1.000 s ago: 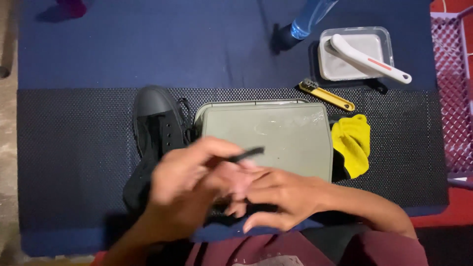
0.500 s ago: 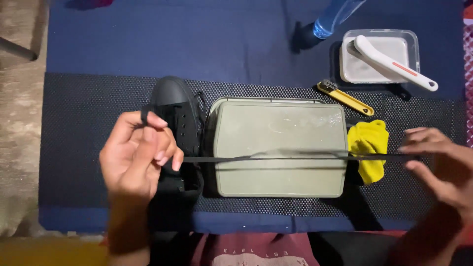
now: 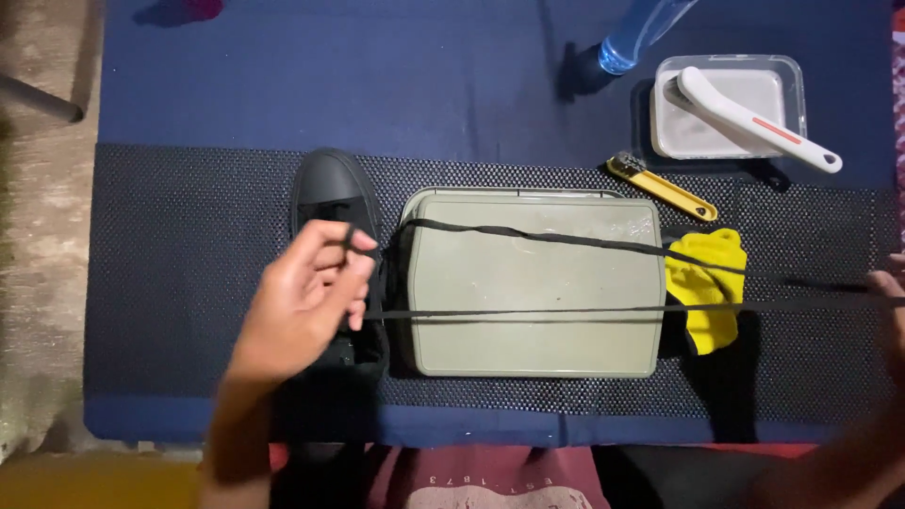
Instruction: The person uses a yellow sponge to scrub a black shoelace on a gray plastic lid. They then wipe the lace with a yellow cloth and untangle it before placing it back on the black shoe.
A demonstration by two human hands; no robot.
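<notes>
Left hand (image 3: 306, 302) pinches the black shoelace (image 3: 566, 309) above the black shoe (image 3: 335, 203), partly hiding it. Right hand (image 3: 886, 302), cut off at the frame edge: grip indeterminate.

Taut black lace (image 3: 584, 309) bars the grey tray (image 3: 533, 339).

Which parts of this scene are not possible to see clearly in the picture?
Head view only:
- Right hand: cut off by the right edge, so its grip on the lace is unseen.
- Shoe: its middle and heel are hidden under the left hand.
- Bottle: its top is cut off by the upper edge.
- Yellow cloth: its left edge lies behind the grey tray.
</notes>
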